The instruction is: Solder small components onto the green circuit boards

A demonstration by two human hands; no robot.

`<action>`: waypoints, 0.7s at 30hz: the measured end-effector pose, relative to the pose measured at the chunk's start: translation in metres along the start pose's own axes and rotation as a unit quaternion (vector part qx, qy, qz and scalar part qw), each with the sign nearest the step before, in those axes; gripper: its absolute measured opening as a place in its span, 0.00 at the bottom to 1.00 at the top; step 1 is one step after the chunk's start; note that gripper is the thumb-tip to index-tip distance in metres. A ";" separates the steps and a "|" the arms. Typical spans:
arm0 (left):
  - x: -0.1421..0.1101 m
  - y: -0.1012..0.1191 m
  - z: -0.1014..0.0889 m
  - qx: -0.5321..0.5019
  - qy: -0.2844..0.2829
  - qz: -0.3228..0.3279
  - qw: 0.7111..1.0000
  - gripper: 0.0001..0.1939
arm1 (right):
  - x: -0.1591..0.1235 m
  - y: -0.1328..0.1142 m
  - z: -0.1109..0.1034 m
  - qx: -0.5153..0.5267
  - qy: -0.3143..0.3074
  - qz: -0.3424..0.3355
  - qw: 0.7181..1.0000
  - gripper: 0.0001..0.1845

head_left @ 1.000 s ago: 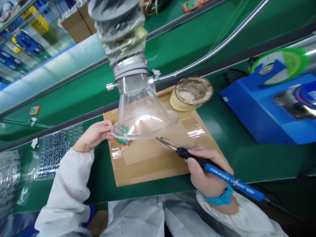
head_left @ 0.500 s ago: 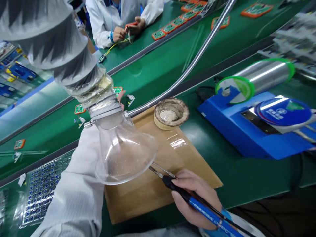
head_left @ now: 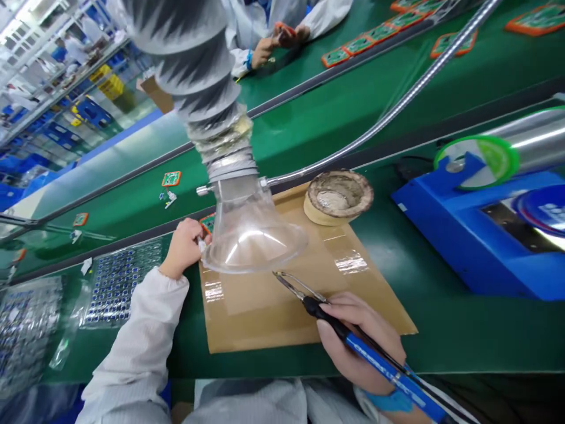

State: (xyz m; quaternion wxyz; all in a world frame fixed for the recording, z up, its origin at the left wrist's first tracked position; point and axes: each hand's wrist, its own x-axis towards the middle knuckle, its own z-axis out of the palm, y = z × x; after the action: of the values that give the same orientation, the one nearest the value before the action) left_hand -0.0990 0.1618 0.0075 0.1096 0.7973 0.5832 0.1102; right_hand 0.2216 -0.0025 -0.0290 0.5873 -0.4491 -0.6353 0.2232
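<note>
My right hand is closed around a blue and black soldering iron with a thin wire guide beside its tip. The iron points up and left over a brown mat. At the mat's far left corner, my left hand is closed on an orange-edged green circuit board, partly hidden behind the clear fume hood. A small white part shows at my left fingers. The iron's tip is in the open, below the hood's rim.
A grey hose and a metal arm carry the hood. A round bowl stands on the mat; a blue solder feeder is at right. Trays of small parts lie left. Across the belt, a co-worker's hands hold something orange.
My left hand has come back from the green belt to the mat's edge with the circuit board. The view has shifted; my right hand still holds the soldering iron over the mat.
</note>
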 end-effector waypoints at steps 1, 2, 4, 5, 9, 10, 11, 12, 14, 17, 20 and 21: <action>-0.020 0.000 0.003 0.007 -0.008 0.026 1.000 0.12 | -0.003 0.001 0.002 -0.008 0.009 -0.002 1.000 0.12; -0.038 0.003 0.007 0.005 -0.020 0.051 0.998 0.09 | -0.006 0.001 0.003 -0.018 0.020 -0.002 1.000 0.11; -0.068 0.016 0.016 -0.020 -0.048 0.090 0.995 0.04 | -0.011 -0.001 0.007 -0.054 0.032 0.010 0.998 0.08; -0.078 0.025 0.020 -0.038 -0.069 0.112 0.991 0.09 | -0.013 -0.002 0.009 -0.074 0.034 0.018 0.996 0.07; -0.102 0.044 0.028 -0.073 -0.089 0.157 0.981 0.27 | -0.017 -0.009 0.024 -0.116 -0.003 0.047 0.992 0.12; -0.106 0.043 0.028 -0.076 -0.091 0.157 0.980 0.28 | -0.018 -0.010 0.028 -0.109 -0.018 0.044 0.993 0.13; -0.111 0.042 0.027 -0.078 -0.095 0.153 0.980 0.28 | -0.020 -0.011 0.032 -0.099 -0.031 0.041 0.994 0.15; -0.116 0.039 0.026 -0.077 -0.100 0.146 0.981 0.28 | -0.022 -0.011 0.036 -0.090 -0.042 0.036 0.994 0.16; -0.125 0.037 0.024 -0.075 -0.116 0.129 0.982 0.28 | -0.027 -0.010 0.043 -0.077 -0.060 0.028 0.995 0.17; -0.131 0.042 0.025 -0.096 -0.146 0.119 0.977 0.32 | -0.032 -0.007 0.051 -0.094 -0.129 0.061 0.985 0.20; -0.131 0.044 0.025 -0.134 -0.117 0.133 0.975 0.33 | -0.032 -0.003 0.055 -0.138 -0.209 0.104 0.963 0.23; -0.131 0.039 0.023 -0.137 -0.074 0.125 0.980 0.30 | -0.032 -0.001 0.056 -0.149 -0.223 0.105 0.958 0.23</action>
State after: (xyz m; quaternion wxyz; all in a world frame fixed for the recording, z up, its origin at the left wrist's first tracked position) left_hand -0.0953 0.0240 -0.0088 0.2463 0.8475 0.4482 0.1425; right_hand 0.1657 -0.0162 -0.0573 0.3306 -0.5345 -0.7252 0.2812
